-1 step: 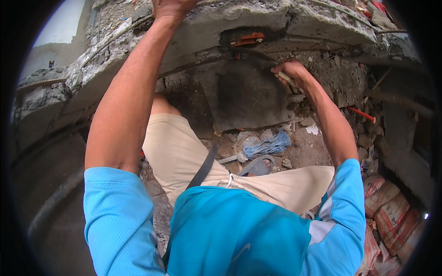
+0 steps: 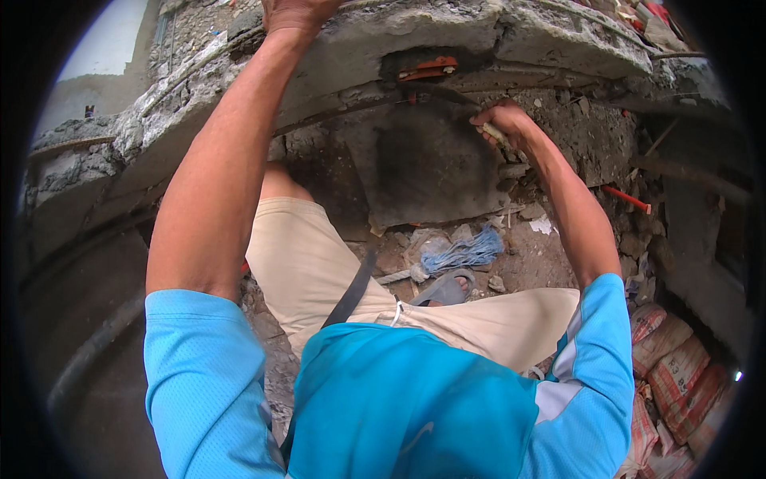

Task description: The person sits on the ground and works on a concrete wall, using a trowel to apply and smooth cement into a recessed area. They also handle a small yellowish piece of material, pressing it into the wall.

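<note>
My left hand (image 2: 297,11) reaches up onto the top of a rough grey concrete ledge (image 2: 359,36); its fingers are cut off by the picture's upper edge. My right hand (image 2: 501,120) is closed around the pale handle of a tool (image 2: 496,133), whose dark metal end (image 2: 447,96) points left under the ledge. Just above that end, an orange piece (image 2: 429,67) sits in a recess in the concrete. Below the ledge stands a flat grey concrete face (image 2: 423,168).
Rubble covers the ground below, with a bundle of blue rope (image 2: 464,251) and my grey sandal (image 2: 445,289) on it. A red-handled rod (image 2: 626,198) lies at the right. Several filled sacks (image 2: 670,359) are stacked at the lower right.
</note>
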The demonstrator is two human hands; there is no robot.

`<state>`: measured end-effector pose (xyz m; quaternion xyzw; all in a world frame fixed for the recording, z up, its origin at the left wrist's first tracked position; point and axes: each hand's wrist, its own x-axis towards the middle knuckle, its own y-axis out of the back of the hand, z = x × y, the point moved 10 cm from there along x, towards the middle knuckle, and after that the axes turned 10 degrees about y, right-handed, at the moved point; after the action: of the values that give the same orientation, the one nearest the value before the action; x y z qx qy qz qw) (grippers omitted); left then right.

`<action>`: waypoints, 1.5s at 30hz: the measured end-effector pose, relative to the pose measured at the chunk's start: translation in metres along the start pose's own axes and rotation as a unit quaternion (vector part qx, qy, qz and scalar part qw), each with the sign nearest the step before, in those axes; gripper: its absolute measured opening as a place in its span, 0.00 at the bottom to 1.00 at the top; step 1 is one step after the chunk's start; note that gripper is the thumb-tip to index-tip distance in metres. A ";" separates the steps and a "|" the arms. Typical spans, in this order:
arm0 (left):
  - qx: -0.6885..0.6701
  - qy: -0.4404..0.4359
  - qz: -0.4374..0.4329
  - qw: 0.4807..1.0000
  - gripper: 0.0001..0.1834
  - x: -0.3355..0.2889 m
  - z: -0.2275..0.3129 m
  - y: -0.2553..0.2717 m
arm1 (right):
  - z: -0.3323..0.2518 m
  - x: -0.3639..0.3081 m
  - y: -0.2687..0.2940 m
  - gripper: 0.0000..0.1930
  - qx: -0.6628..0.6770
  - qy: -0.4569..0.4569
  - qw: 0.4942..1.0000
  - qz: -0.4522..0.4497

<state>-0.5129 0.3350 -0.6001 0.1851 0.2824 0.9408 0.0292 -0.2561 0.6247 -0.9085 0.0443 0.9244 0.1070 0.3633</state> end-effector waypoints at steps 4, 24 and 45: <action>0.017 -0.022 0.020 0.999 0.21 0.004 0.001 0.004 | -0.016 0.013 0.009 0.12 -0.045 0.010 0.999 -0.007; 0.012 -0.021 0.032 0.999 0.19 0.006 -0.001 0.006 | -0.021 -0.028 0.039 0.11 -0.037 0.093 0.995 0.026; -0.060 -0.019 0.003 0.998 0.15 -0.003 0.016 0.013 | 0.130 -0.114 -0.048 0.16 -0.160 0.136 0.963 0.170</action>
<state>-0.5035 0.3320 -0.5817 0.2016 0.2246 0.9524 0.0427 -0.0847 0.5811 -0.9365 0.1273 0.9147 0.3192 0.2125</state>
